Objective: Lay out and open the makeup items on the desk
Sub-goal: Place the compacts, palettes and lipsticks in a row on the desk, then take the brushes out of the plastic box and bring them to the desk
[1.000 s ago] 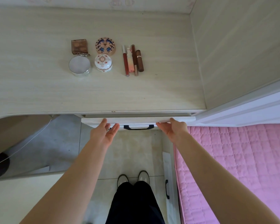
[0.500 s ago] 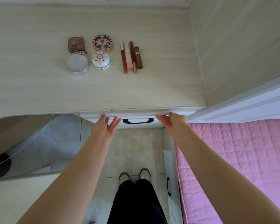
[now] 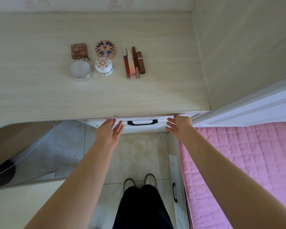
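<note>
1. Head view, the step in hand: both hands are at the white drawer front [image 3: 144, 128] just under the bench [image 3: 40, 90] edge, at the centre of the frame. The left hand [image 3: 110, 132] has straight, slightly spread fingers pointing at the drawer left of the black handle [image 3: 142, 122]; whether they touch it I cannot tell. The right hand [image 3: 180, 127] is likewise flat and holds nothing, its fingertips near the drawer's right end.

2. I judge the step to be shutting the drawer. Done well, both palms push evenly on either side of the handle so the front goes in square, with fingertips kept off the gap under the bench edge.

3. The makeup items lie in the upper middle of the frame, well apart from the hands, and all look closed:
   - a square brown translucent palette [image 3: 79, 50], flat and hard-edged;
   - a round flat compact [image 3: 105, 49] with a blue and peach pattern;
   - a round silvery jar [image 3: 80, 71] with a frosted top and a ring;
   - a domed white patterned pot [image 3: 103, 66], glossy like china;
   - four slim tubes [image 3: 133, 62] side by side, touching, red to brown.

4. The bench is pale, matt wood grain. A quilted pink bed [image 3: 246, 162] fills the lower right.
</note>
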Action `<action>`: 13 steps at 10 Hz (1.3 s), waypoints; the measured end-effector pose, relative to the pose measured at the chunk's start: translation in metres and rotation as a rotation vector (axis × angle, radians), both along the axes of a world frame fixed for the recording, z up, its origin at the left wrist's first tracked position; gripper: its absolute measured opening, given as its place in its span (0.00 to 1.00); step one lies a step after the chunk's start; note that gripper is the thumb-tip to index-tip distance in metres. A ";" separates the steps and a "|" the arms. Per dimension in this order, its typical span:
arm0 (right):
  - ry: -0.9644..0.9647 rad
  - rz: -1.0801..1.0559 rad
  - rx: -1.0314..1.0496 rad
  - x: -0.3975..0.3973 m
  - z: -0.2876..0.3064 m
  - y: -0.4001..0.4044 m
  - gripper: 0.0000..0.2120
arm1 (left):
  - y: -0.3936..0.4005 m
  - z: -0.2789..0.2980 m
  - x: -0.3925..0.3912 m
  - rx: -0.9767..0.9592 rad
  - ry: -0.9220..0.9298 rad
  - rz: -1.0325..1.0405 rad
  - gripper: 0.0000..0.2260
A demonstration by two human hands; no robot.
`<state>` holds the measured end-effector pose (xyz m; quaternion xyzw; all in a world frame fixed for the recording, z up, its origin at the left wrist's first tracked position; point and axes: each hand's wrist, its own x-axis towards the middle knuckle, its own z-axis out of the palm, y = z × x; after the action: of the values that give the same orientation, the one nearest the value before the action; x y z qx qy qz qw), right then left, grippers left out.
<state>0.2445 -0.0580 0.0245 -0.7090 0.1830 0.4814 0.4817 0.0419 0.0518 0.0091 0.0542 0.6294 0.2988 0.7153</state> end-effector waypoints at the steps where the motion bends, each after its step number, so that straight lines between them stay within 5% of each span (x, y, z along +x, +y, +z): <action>1: -0.084 0.120 -0.055 -0.002 0.005 -0.009 0.17 | -0.007 0.011 -0.004 0.051 0.054 -0.168 0.07; 2: -0.161 0.189 -0.092 -0.007 0.010 -0.021 0.18 | -0.013 0.027 -0.006 0.128 0.109 -0.383 0.12; 3: -0.451 0.608 -0.265 -0.019 0.026 -0.035 0.10 | -0.023 0.037 -0.008 0.229 0.283 -0.494 0.07; 5: -0.674 0.676 -0.253 -0.058 0.045 -0.075 0.17 | -0.047 0.051 -0.029 0.655 0.680 -0.992 0.12; 9: -0.997 0.785 -0.414 -0.173 0.072 -0.171 0.18 | -0.114 0.077 -0.072 1.375 0.790 -1.624 0.14; 13: -1.034 0.611 -0.664 -0.263 0.084 -0.293 0.16 | -0.220 0.084 -0.085 1.936 0.492 -1.894 0.14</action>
<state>-0.0187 -0.3507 0.1082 -0.9777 -0.1406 0.1136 0.1068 -0.0428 -0.1682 0.0931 0.9814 0.0043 -0.0004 0.1920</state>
